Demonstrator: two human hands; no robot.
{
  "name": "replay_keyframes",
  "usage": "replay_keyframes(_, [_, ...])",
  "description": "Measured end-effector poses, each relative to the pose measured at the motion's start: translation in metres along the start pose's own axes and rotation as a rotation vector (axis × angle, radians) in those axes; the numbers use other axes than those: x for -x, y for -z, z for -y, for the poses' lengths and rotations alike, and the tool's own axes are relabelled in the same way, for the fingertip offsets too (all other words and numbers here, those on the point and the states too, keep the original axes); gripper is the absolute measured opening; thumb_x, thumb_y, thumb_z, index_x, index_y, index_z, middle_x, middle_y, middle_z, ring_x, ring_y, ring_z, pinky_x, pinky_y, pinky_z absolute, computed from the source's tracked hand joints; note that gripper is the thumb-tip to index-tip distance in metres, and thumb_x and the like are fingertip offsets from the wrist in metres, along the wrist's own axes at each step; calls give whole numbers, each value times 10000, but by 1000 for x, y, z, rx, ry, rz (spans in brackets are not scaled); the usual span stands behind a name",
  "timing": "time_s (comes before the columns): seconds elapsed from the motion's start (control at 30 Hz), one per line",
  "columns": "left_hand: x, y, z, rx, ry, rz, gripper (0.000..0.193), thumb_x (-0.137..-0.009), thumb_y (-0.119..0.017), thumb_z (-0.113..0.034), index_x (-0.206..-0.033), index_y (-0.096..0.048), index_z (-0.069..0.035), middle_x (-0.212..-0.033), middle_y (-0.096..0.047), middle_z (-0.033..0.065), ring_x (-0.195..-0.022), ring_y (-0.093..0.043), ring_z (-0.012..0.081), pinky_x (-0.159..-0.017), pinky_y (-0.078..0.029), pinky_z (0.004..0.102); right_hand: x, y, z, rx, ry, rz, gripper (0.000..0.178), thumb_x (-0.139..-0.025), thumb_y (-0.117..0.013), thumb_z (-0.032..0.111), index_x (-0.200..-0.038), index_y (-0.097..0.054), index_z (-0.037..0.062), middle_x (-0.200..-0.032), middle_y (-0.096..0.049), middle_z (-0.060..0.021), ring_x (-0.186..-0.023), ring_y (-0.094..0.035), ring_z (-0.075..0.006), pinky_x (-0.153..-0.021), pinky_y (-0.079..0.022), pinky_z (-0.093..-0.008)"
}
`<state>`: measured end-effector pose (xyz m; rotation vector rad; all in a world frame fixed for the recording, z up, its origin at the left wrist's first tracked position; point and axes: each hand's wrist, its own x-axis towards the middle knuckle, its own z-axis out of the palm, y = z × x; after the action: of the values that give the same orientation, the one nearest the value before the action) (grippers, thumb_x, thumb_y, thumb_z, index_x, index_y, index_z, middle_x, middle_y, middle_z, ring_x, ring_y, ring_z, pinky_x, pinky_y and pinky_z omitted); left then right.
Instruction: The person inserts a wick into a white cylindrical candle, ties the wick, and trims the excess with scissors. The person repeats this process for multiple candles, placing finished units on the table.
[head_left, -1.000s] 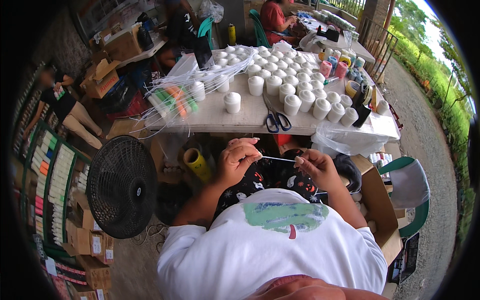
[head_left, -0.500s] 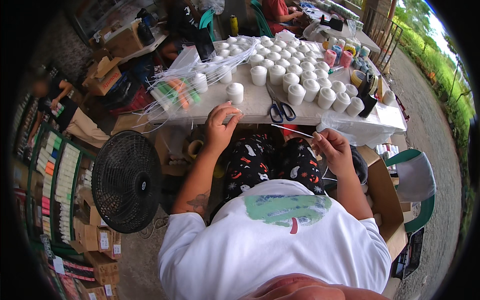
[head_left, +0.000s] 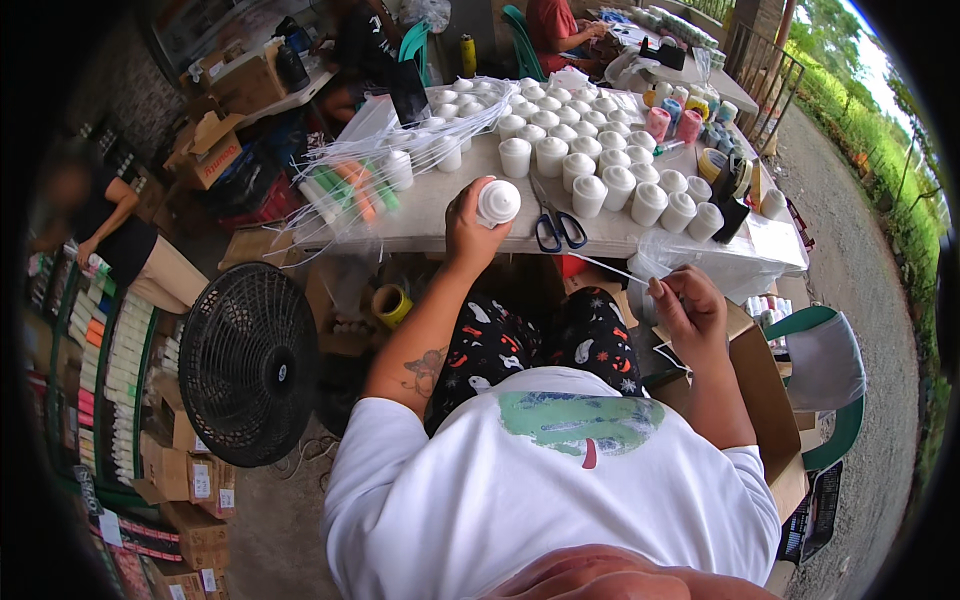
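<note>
My left hand (head_left: 470, 236) is wrapped round a white domed cylinder (head_left: 498, 202), lifted above the table's near edge with its ringed round top turned toward me. My right hand (head_left: 688, 303), farther right and a little lower, pinches a thin white stick (head_left: 612, 270) between thumb and fingers. The stick's free end slants up and left, apart from the cylinder. Blue-handled scissors (head_left: 562, 231) lie on the table between the hands, blades pointing away. Many matching white cylinders (head_left: 590, 196) stand in rows beyond them.
A bundle of long white strands (head_left: 410, 150) lies across the table's left side, over green and orange rolls (head_left: 345, 188). A black fan (head_left: 250, 365) stands at my left. Clear plastic (head_left: 690, 265) hangs off the table's (head_left: 490, 160) front right. Other people are nearby.
My left hand has taken hold of the white cylinder at the table's front edge and raised it toward me. My right hand, still pinching the stick, has moved slightly right and down.
</note>
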<state>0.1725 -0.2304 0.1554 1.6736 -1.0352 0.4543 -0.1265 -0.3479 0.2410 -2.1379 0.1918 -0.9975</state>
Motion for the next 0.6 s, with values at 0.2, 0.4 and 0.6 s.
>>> replay_keyframes(0.2, [11, 39, -85, -62, -306, -42, 659, -602, -772, -39, -1206, -520, -119, -1202, -583, 65, -1146, -539, 254, -976, -318, 408, -13, -17, 32, 54, 302, -20, 84, -794, -686, -18, -791, -603, -3, -715, -561, -72, -589, -546, -165, -524, -431, -261])
replay_keyframes(0.4, [16, 48, -96, -146, -313, -77, 637, -595, -776, -22, -1180, -538, -103, -1186, -598, 71, -1143, -548, 273, -973, -352, 403, -13, -17, 39, 86, 358, -2, 79, -789, -670, -39, -820, -603, -11, -728, -564, -85, -600, -581, -173, -528, -462, -259])
replay_keyframes(0.6, [19, 45, -96, -155, -321, -88, 648, -591, -780, -38, -1187, -543, -125, -1192, -592, 55, -1147, -543, 252, -932, -327, 398, -12, -16, 37, 113, 359, 13, 100, -778, -669, -44, -837, -601, 0, -728, -564, -87, -595, -580, -189, -517, -455, -274])
